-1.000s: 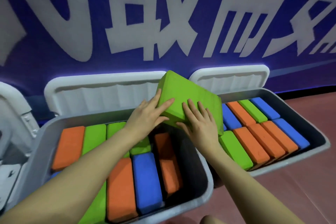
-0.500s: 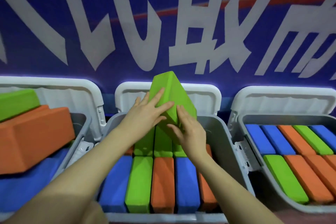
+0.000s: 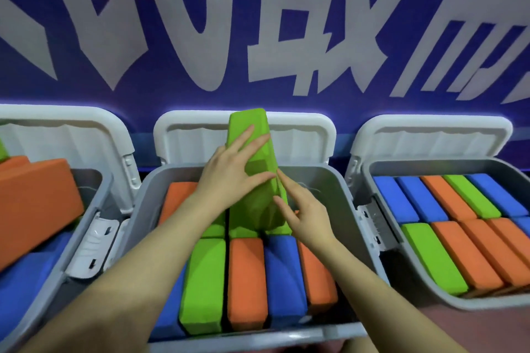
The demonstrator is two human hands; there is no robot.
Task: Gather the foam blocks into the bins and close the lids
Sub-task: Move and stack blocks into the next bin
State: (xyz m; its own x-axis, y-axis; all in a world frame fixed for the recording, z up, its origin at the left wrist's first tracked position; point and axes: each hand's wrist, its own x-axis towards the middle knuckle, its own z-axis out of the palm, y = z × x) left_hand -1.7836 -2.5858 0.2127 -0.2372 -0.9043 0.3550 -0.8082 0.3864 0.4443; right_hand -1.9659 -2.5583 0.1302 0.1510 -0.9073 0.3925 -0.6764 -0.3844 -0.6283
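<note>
Left hand (image 3: 232, 178) and right hand (image 3: 304, 212) press flat, fingers straight, on either side of the green block (image 3: 255, 180), upright betw. them, prob. to steer it into the middle bin (image 3: 332, 189) below.

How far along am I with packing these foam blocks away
Done: the right bin is packed flat with blocks. In hand: your left hand and right hand press a green block, standing on end, into the middle bin. Left: the left bin has an orange block tilted above its rim, and all three lids are open.
</note>
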